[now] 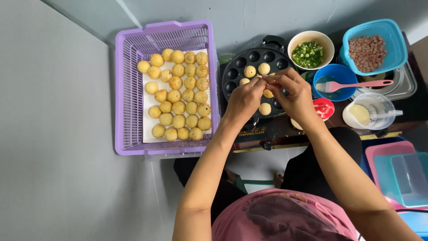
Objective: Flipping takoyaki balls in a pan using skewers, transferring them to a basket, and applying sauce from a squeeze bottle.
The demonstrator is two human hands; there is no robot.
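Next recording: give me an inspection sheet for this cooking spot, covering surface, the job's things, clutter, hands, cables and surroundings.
Surface: dark stove top on a grey floor.
Job's things: black moulded pan with several golden dough balls in its wells; purple basket lined with white paper, full of cooked balls.
Clutter: bowl of chopped green onion, blue tub of diced meat, blue bowl with pink brush, batter jug, small red cup, stacked plastic lids.
Hands: left hand and right hand meet over the pan, fingers pinching something small; what it is cannot be told.
Cables: nothing seen.
Surroundings: grey walls.
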